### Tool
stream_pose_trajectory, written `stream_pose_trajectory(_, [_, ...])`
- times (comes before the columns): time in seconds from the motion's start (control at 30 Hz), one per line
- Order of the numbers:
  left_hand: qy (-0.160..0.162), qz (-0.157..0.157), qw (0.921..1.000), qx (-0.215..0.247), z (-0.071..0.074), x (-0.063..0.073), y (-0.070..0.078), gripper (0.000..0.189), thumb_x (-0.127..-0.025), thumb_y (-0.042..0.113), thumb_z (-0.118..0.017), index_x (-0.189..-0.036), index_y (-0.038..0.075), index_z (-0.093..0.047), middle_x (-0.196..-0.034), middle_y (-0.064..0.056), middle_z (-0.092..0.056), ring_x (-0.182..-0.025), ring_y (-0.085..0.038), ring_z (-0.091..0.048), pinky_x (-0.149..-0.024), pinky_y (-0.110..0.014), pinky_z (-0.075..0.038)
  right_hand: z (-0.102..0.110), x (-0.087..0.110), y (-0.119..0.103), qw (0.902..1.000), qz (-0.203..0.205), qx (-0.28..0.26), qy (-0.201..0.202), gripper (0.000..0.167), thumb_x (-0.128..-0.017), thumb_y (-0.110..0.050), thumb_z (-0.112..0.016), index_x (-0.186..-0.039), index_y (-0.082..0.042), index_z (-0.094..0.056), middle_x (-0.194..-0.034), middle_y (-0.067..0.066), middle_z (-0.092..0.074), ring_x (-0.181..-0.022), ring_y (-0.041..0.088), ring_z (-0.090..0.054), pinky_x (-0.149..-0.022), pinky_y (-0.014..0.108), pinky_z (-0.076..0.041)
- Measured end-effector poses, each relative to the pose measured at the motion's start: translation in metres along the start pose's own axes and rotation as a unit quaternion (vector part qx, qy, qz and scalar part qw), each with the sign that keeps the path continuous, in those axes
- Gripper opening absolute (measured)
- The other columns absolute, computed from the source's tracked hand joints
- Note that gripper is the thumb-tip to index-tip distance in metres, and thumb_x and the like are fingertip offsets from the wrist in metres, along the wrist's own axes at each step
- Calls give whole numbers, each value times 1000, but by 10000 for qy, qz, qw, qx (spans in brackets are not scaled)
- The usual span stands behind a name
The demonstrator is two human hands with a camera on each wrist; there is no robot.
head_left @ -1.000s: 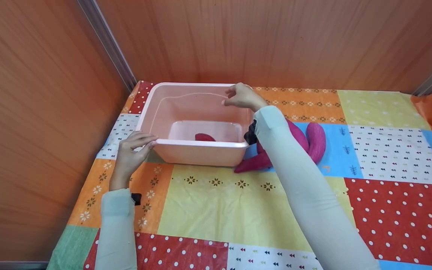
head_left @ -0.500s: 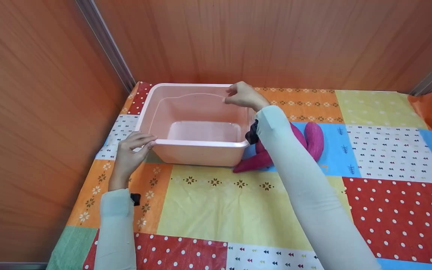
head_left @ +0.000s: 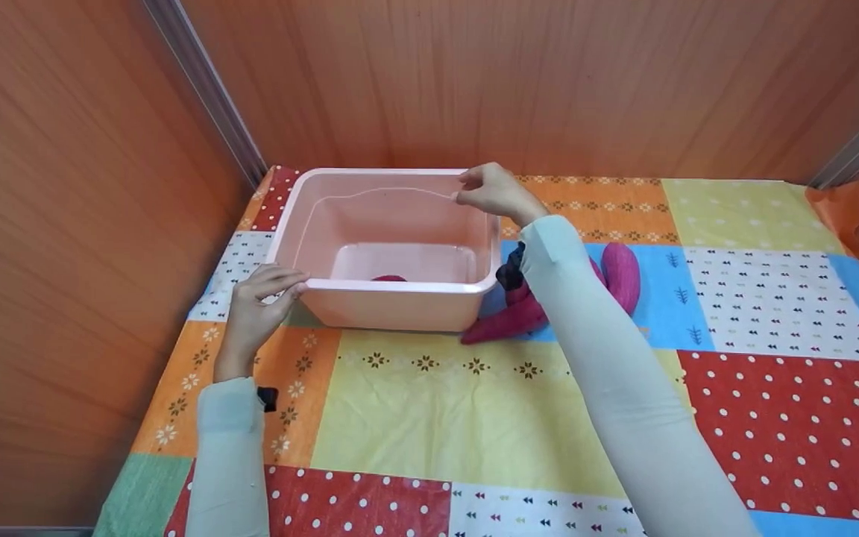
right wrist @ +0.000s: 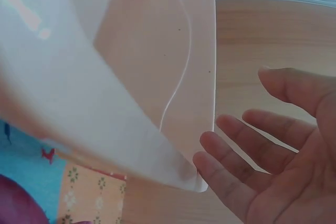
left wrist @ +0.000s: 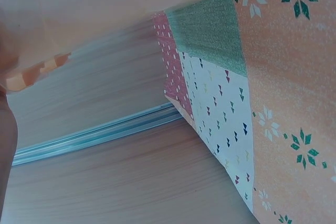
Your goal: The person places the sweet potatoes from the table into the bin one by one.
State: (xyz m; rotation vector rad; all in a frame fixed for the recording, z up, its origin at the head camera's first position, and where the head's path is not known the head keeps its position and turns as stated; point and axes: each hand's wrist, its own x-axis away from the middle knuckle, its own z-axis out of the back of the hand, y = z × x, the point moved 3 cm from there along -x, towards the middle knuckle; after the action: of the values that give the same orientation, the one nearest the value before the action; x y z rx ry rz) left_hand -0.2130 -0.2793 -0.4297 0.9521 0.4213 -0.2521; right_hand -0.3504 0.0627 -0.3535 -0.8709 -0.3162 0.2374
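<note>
Hands [head_left: 256, 306] [head_left: 500, 195] at pink tub [head_left: 400, 307], magenta objects [head_left: 508, 321] beside

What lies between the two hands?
The tub, from the left hand at its near left corner to the right hand at its far right corner; the head view shows it.

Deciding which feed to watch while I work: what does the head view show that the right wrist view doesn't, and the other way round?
Only the head view shows the left hand, gripping the near left corner of the pink tub, and both pale sleeves.

Only the right wrist view shows the palm side of the right hand, its fingertips by the tub's far right corner.

Both show the tub, the right hand, and parts of dark pink pieces, inside the tub and outside it.
</note>
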Motion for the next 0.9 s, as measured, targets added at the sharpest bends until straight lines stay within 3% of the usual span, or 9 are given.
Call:
stream_pose_trajectory(0.27, [-9, 187, 9998, 24, 3, -1, 1, 22, -82, 8, -74, -104, 7, -75, -104, -11, -73, -106, -7, -57, -98, -8, -39, 3, 3, 3, 9998, 85, -166, 55, 51, -93, -24, -62, -138, -3, -50, -134, 13, -56, -117, 26, -54, -100, 39, -49])
stream_pose_trajectory(0.5, [143, -159, 9997, 95, 7, 2, 34, 20, -80, -5, -72, -99, -6, -73, -98, -23, -72, -100, -12, -60, -100, -12, -38, 8, 11, 7, 9988, -91, -461, 143, 55, -92, -28, -65, -140, -9, -48, -138, 8, -53, -121, 24, -50, -102, 39, -47])
stream_pose_trajectory(0.7, [107, 36, 9999, 107, 7, 2, 32, 20, -81, -4, -72, -101, -6, -72, -100, -23, -71, -101, -6, -59, -101, -11, -37, 15, 17, 17, 9985, 114, -466, 258, 54, -93, -29, -63, -140, -7, -48, -137, 11, -54, -120, 26, -53, -100, 40, -49])
stream_pose_trajectory(0.9, [137, 92, 9998, 107, 3, -1, 11, 20, -80, -1, -73, -100, -1, -74, -100, -17, -73, -101, -3, -58, -100, -10, -38, 23, 25, 34, 9979, 196, -469, 396, 53, -93, -31, -63, -139, -7, -50, -135, 13, -55, -120, 28, -53, -100, 43, -49])
